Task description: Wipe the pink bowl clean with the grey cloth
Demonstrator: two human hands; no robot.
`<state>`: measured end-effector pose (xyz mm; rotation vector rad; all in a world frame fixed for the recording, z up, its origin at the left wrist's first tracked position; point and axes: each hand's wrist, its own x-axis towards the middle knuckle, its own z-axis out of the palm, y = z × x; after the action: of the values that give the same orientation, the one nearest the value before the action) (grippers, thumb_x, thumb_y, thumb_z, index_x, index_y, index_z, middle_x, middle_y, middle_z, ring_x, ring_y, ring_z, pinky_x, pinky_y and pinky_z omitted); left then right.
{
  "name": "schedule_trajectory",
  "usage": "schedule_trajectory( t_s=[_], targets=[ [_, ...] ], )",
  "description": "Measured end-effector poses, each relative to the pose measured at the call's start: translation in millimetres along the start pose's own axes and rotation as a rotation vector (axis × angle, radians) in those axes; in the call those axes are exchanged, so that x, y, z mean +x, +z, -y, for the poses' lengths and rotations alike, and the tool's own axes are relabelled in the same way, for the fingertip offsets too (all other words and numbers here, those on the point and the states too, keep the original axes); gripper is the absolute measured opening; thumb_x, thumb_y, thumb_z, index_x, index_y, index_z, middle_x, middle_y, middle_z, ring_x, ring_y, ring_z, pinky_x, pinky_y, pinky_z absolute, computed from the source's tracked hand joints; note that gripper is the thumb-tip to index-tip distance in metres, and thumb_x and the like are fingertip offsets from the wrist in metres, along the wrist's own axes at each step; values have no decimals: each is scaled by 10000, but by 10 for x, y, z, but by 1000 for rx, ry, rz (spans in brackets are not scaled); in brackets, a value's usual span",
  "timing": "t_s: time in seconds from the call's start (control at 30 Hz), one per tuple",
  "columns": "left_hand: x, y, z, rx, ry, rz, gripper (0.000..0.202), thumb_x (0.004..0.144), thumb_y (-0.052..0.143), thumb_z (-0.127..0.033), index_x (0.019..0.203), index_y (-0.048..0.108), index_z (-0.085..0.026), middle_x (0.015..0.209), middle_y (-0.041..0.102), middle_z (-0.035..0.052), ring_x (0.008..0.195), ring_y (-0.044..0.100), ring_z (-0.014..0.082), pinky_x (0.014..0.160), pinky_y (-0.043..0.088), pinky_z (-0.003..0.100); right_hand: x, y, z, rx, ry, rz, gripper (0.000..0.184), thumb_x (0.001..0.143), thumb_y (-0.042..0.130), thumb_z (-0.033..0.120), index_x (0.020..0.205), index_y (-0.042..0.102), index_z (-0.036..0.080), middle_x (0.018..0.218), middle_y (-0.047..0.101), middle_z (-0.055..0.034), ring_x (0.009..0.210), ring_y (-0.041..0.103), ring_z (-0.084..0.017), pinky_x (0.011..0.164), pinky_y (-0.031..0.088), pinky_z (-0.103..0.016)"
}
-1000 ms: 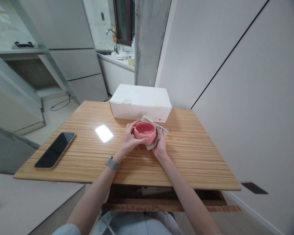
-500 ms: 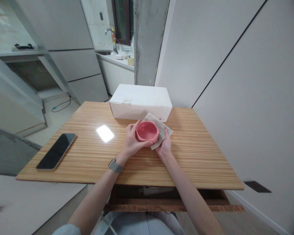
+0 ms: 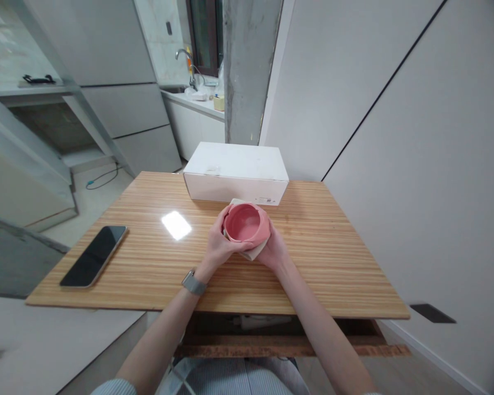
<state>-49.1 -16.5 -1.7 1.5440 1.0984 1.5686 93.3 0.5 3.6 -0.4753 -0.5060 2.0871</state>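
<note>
A pink bowl (image 3: 246,224) is held above the table with its opening tilted toward me. My left hand (image 3: 221,241) grips its left side, thumb along the near rim and fingers around the far edge. A pale grey-beige cloth (image 3: 253,252) lies behind and under the bowl, showing at the top and below. On the right, my right hand (image 3: 273,247) presses the cloth against the bowl's underside; most of its fingers are hidden behind the bowl. A watch (image 3: 194,282) is on my left wrist.
At the far edge of the wood-grain table (image 3: 337,263) stands a closed white box (image 3: 235,174), just beyond the bowl. A smartphone (image 3: 94,257) lies at the table's left. Below the front edge is an open drawer (image 3: 271,346). A white wall rises at the right.
The cloth has moved from the bowl's right side to behind and under it. My right hand has closed in on the bowl, and the bowl has shifted slightly left.
</note>
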Motion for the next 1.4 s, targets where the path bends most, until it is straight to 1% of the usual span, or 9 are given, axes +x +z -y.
schedule_trajectory(
  t_s=[0.17, 0.33, 0.47, 0.6, 0.8, 1.0, 1.13, 1.27, 1.4],
  targets=[
    [8, 11, 16, 52, -30, -138, 978, 471, 862, -347, 1317, 382, -232, 1338, 472, 102, 1228, 461, 282, 1034, 382, 421, -32, 36, -25, -8, 22, 4, 527, 903, 335, 536, 1240, 530, 181, 1169, 652, -70, 1146, 551, -219, 1005, 403, -450],
    [23, 19, 62, 98, -63, -197, 922, 467, 861, -344, 1256, 397, -226, 1263, 494, 88, 1158, 499, 256, 995, 404, 407, 21, 60, -94, -104, -305, -146, 460, 895, 375, 525, 1208, 562, 244, 1189, 645, -24, 1177, 536, -193, 1026, 394, -406],
    [29, 52, 112, -11, -174, -64, 818, 486, 842, -354, 1178, 431, -209, 1182, 539, 94, 1059, 551, 247, 925, 447, 413, 32, 133, -113, -253, -642, -172, 371, 891, 436, 401, 1223, 554, 287, 1310, 557, 29, 1242, 474, -132, 1099, 287, -324],
    [13, 80, 154, -231, -324, 78, 775, 510, 817, -393, 1179, 474, -204, 1186, 570, 108, 1048, 572, 250, 899, 460, 388, 7, 207, -151, -287, -764, -238, 393, 882, 432, 418, 1221, 563, 269, 1280, 581, 10, 1210, 508, -146, 1069, 335, -330],
    [-104, 210, 112, -477, -389, -37, 665, 629, 717, -472, 1195, 495, -203, 1219, 576, 107, 1053, 582, 240, 836, 487, 334, -105, 191, -534, -262, -811, -388, 434, 865, 491, 432, 1276, 508, 293, 1308, 559, 15, 1289, 418, -130, 1097, 295, -328],
    [-188, 317, 31, -566, -448, -156, 425, 764, 602, -452, 1095, 537, -194, 1046, 642, 62, 879, 614, 164, 749, 486, 281, -329, 65, -847, -157, -626, -434, 401, 825, 560, 410, 1211, 563, 300, 1326, 538, 43, 1298, 407, -125, 1112, 281, -334],
    [-200, 314, 8, -575, -441, -166, 418, 759, 625, -439, 1090, 557, -193, 1034, 646, 44, 900, 604, 162, 773, 465, 270, -615, 110, -650, 30, -403, -450, 370, 839, 526, 425, 1167, 602, 271, 1199, 639, 7, 1205, 523, -179, 1036, 405, -397],
    [-206, 308, -3, -601, -458, -160, 384, 753, 636, -446, 1035, 589, -191, 985, 650, 22, 854, 592, 142, 743, 450, 251, -964, 2, -212, 140, -257, -556, 359, 875, 451, 434, 1097, 648, 232, 1111, 688, -37, 1080, 617, -222, 964, 468, -441],
    [-211, 314, -16, -644, -490, -169, 359, 741, 650, -439, 990, 594, -186, 933, 645, 7, 802, 583, 117, 700, 436, 223, -1324, -422, 369, 41, -364, -729, 364, 905, 365, 404, 1043, 665, 251, 1057, 709, -50, 1022, 649, -212, 915, 501, -437]
  ],
)
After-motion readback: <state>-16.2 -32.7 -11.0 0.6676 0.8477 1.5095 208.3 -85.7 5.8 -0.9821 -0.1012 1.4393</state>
